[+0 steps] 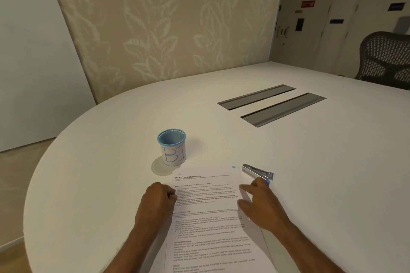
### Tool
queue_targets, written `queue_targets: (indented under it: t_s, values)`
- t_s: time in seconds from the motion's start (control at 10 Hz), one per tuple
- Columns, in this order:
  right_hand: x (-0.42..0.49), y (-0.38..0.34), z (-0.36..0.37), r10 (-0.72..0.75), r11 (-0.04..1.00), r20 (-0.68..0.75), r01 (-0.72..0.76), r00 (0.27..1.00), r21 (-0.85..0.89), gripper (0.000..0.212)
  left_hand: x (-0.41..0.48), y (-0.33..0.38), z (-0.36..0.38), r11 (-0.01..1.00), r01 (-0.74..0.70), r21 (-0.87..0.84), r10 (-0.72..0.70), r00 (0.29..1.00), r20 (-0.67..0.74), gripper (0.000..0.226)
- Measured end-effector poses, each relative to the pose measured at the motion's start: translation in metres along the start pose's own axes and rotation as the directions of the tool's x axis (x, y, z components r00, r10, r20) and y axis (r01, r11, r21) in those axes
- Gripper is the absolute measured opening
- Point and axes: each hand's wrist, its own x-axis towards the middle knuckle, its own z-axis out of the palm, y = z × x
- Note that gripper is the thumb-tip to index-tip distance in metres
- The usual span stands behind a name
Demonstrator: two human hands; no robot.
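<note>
A printed sheet (208, 213) headed "Wi-Fi Quick Start Guide" lies on the white table in front of me. My left hand (156, 201) rests at the sheet's left edge with its fingers curled; whether it pinches the paper is unclear. My right hand (258, 204) lies at the sheet's right edge with thumb and forefinger stretched over the paper. Just beyond its knuckles lies a silver and blue stapler (257, 172), partly hidden by the hand. A blue mesh cup (172, 147) wrapped in a paper label marked "BI" stands upright beyond the sheet's top left corner.
The round white table (111, 173) has two grey cable hatches (271, 104) set into it farther back. A black mesh office chair (386, 57) stands at the far right. A patterned wall runs behind the table.
</note>
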Motion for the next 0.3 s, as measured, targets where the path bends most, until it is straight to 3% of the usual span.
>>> queue_targets:
  t_s: [0.2,0.3]
  values:
    - [-0.001,0.000,-0.009,-0.024,0.994,-0.030,0.027,0.999,0.103,0.045,0.003,-0.003,-0.003,1.000,-0.009,-0.007,0.009,0.999,0.034,0.023]
    - [0.011,0.002,-0.026,-0.061,0.988,-0.160,0.083,0.985,0.130,0.035,0.015,-0.003,-0.020,1.000,-0.010,0.012,0.011,1.000,-0.012,0.026]
